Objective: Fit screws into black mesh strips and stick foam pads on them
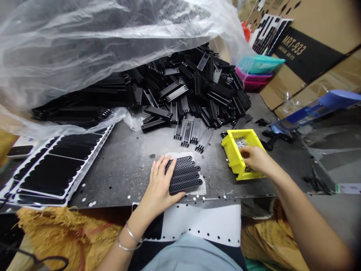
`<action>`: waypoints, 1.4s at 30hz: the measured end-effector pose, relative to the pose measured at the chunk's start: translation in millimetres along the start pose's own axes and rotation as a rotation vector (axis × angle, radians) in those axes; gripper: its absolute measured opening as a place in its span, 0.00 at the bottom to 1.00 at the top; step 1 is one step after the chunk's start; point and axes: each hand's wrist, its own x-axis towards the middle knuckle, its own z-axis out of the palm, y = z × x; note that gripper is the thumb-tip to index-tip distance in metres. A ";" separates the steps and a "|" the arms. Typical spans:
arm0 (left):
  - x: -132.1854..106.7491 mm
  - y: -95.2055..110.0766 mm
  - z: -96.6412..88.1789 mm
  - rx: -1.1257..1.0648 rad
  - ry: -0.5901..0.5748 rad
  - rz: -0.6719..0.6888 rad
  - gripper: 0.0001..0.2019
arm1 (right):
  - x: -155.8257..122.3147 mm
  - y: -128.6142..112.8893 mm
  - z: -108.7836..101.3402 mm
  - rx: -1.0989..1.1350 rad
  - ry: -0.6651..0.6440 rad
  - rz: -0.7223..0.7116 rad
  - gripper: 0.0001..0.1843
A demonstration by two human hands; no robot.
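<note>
My left hand (160, 184), a ring on one finger, is at the left ends of a row of black plastic strips (186, 176) with a mesh-patterned face. Its thumb lies along the near strip and its fingers reach over the far ones, bracketing the row. Under the strips is a pale flat plate (202, 188). My right hand (255, 160) dips into a yellow bin (232, 152) with small shiny metal pieces (240, 142) inside. Its fingers are bent together among the pieces; whatever they pinch is hidden.
Behind is a large heap of black plastic parts (197, 86), partly under clear plastic sheeting (113, 34). Sheets of black adhesive pads (56, 165) lie at left. Right of the bin are a blue translucent tube (313, 109), scissors (317, 180) and cardboard boxes (316, 45).
</note>
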 end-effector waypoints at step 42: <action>23.1 -40.5 -50.6 0.200 0.197 0.210 0.05 | 4.7 -136.2 57.5 -0.057 0.288 -0.808 0.09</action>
